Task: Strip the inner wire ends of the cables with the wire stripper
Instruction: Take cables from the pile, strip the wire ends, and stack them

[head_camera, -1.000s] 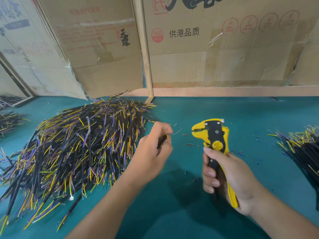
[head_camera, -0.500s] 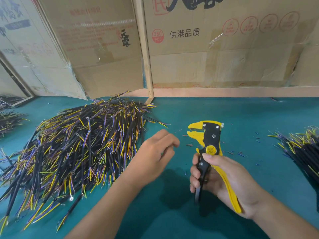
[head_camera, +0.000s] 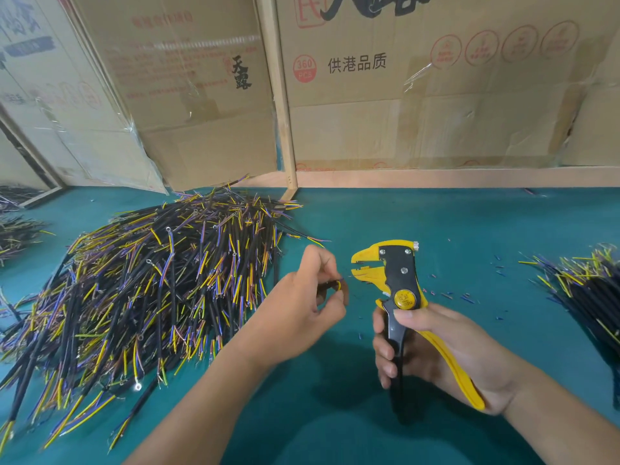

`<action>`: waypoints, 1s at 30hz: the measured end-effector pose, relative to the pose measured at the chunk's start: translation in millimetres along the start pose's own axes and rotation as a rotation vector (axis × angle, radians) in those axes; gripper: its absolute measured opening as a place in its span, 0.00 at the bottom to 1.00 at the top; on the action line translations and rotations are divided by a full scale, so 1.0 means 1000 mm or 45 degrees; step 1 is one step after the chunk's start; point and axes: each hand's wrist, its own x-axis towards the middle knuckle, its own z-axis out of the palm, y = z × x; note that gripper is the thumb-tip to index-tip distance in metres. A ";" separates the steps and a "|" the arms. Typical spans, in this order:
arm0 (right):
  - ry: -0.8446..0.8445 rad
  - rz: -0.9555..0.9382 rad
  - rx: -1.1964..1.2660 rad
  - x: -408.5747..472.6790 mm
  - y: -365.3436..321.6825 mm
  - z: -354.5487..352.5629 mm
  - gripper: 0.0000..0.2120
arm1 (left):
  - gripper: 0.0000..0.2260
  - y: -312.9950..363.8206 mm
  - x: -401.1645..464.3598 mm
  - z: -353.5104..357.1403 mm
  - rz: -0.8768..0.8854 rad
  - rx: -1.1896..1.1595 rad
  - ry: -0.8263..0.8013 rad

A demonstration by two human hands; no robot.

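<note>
Head view: table (head_camera: 469, 223) is bearing one big cable pile (head_camera: 141, 290) left, a smaller one (head_camera: 590, 290) right. Right hand (head_camera: 446, 350) is gripping one stripper (head_camera: 399, 290) upright, its mouth parted. Left hand (head_camera: 302, 307), empty half a second ago, is now pinching one cable (head_camera: 330, 286) just beside that mouth.

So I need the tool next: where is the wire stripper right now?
In the head view, the wire stripper stands upright right of centre, gripped by the right hand, its jaws facing the left hand.
</note>
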 end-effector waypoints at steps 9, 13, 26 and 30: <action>-0.056 0.028 -0.044 0.000 0.001 -0.003 0.13 | 0.10 0.003 0.001 -0.001 -0.043 -0.098 0.006; -0.066 0.031 -0.049 0.000 0.003 -0.004 0.15 | 0.10 0.004 0.001 -0.001 -0.039 -0.077 0.009; 0.004 0.033 -0.118 0.002 0.005 -0.001 0.15 | 0.11 0.004 0.001 -0.001 -0.023 -0.106 0.013; 0.054 0.055 -0.140 0.001 0.005 0.001 0.18 | 0.12 0.001 0.001 -0.001 -0.015 -0.092 0.007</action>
